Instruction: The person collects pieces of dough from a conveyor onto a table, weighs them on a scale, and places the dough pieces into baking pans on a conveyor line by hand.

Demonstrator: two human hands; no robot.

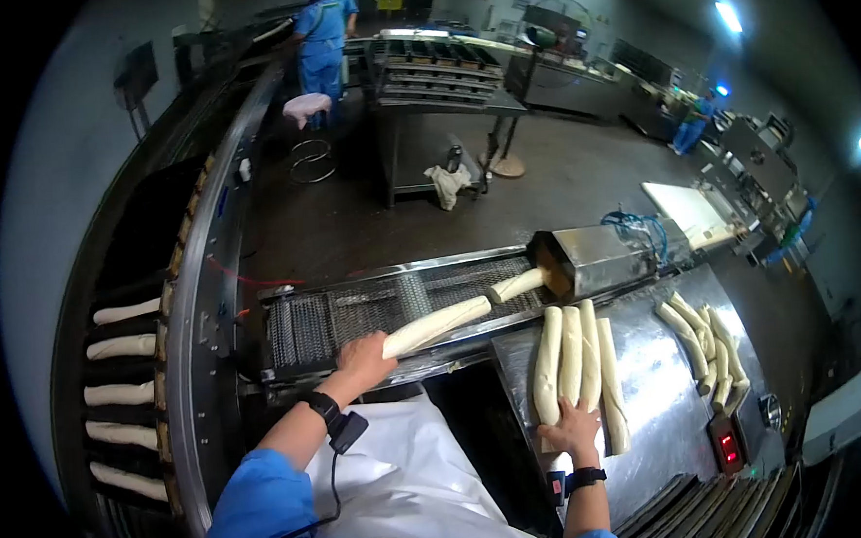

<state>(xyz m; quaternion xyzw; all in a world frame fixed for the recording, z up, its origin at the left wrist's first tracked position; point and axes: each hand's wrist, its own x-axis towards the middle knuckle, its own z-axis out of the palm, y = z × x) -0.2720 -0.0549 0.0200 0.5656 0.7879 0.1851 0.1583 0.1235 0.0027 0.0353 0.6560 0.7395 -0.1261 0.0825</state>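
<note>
My left hand [364, 361] is closed round the near end of a long pale dough roll [437, 326], which lies along the wire-mesh conveyor [302, 326]. Behind it, another dough roll [517, 285] sticks out of the metal housing [605, 258] over the belt. On the steel table [654, 355] to the right, several dough rolls lie side by side. My right hand [573, 429] rests with spread fingers on the near ends of the middle rolls [571, 354]. One more roll [612, 386] lies just right of that hand.
Several shorter dough pieces [712, 342] lie at the table's right, near a red digital display [728, 446]. Dough-filled dark pans line the conveyor at left [121, 394]. A trolley of stacked pans [438, 74] stands behind. Co-workers in blue [321, 46] are in the background.
</note>
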